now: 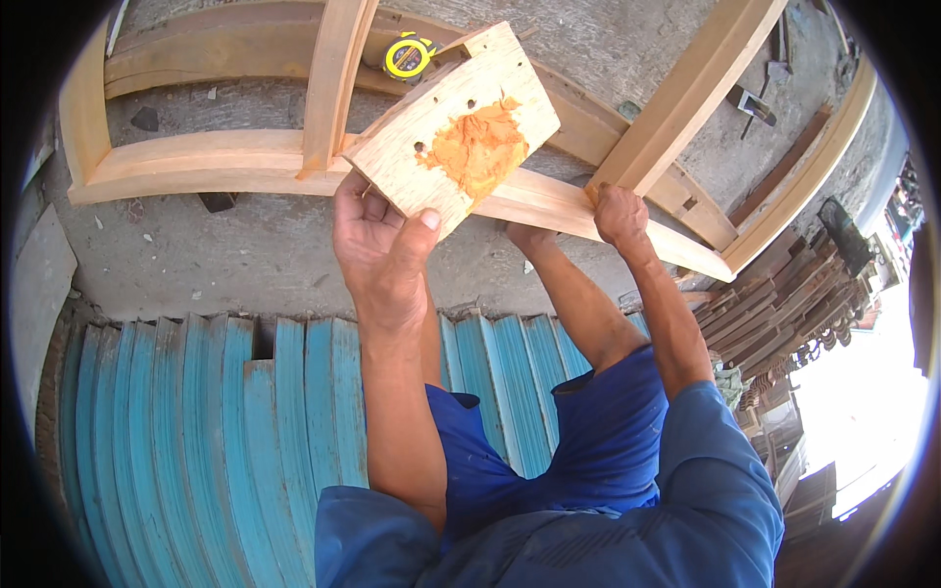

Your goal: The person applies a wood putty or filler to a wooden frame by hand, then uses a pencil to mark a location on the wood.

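Observation:
My left hand point(384, 257) grips the lower edge of a pale wooden board point(394, 157), its thumb on the face and its fingers underneath. A smeared mound of orange putty point(480, 147) lies on the board, near a few small dark holes. My right hand point(621, 214) is closed in a fist against the wooden frame point(549, 204), where an upright bar point(676, 93) meets the lower rail. Whatever the right fingers hold is hidden by the hand. Orange traces show at the frame's joint point(312, 169) left of the board.
A yellow-and-black tape measure point(407, 59) lies beyond the board. A hand plane point(753, 105) rests on the concrete floor point(265, 250) at the right. Blue ridged slats point(196, 412) lie under my legs. Stacked wood strips point(784, 294) stand at the right.

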{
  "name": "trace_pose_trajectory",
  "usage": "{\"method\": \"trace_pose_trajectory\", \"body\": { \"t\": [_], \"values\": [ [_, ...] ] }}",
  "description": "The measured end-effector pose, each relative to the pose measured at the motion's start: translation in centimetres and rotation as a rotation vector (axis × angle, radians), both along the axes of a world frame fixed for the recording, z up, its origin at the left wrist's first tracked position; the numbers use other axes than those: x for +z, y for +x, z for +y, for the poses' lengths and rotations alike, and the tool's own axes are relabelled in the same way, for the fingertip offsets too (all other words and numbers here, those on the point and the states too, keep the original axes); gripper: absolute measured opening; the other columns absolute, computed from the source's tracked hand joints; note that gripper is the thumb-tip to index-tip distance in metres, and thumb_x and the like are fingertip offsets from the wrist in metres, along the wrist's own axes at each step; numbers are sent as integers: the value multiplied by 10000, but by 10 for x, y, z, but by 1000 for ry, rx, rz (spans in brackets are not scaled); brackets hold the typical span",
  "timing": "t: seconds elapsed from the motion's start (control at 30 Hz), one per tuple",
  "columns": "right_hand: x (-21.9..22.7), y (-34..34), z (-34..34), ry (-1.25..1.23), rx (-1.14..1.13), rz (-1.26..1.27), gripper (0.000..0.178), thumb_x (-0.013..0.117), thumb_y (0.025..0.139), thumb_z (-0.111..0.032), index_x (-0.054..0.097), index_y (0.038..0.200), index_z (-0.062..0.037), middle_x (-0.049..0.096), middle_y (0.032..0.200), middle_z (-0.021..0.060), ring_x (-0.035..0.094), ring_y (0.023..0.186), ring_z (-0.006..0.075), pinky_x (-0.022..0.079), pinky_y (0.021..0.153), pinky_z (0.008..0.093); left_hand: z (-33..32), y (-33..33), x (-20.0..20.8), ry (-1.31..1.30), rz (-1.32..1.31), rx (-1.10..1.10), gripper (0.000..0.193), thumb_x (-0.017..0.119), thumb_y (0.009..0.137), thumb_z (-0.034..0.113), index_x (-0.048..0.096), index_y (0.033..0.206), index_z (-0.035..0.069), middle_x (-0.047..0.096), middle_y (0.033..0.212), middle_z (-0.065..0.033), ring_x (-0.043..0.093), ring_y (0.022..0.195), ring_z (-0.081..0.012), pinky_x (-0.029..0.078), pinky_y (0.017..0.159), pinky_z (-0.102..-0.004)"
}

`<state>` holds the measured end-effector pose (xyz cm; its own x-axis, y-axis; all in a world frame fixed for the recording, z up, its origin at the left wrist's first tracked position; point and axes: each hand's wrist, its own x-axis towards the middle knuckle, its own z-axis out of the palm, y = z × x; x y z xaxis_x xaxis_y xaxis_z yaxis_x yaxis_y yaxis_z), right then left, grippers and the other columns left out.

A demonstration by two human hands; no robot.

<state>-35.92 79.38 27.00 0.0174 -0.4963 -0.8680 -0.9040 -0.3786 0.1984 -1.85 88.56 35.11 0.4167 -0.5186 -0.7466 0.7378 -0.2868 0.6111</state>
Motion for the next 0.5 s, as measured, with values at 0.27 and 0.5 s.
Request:
{"method": "trace_pose_trajectory", "body": {
  "t": [0.27,0.5],
  "values": [
    [-2,5,-15,243,103,91,203,631,850,-73,770,995,-43,735,963,249,723,972,401,578,851,461,-4,-3,0,8,21,5,740,723,812,88,347,1422,-97,529,1353,-213,563,1289,-283,455,1128,-428],
    [18,-26,-13,96,48,-47,162,618,830,-86,725,945,-46,720,944,233,714,915,404,571,816,484,-6,-4,3,11,27,27,733,719,815,86,351,1422,-94,532,1354,-213,568,1284,-279,458,1125,-431]
  ]
}}
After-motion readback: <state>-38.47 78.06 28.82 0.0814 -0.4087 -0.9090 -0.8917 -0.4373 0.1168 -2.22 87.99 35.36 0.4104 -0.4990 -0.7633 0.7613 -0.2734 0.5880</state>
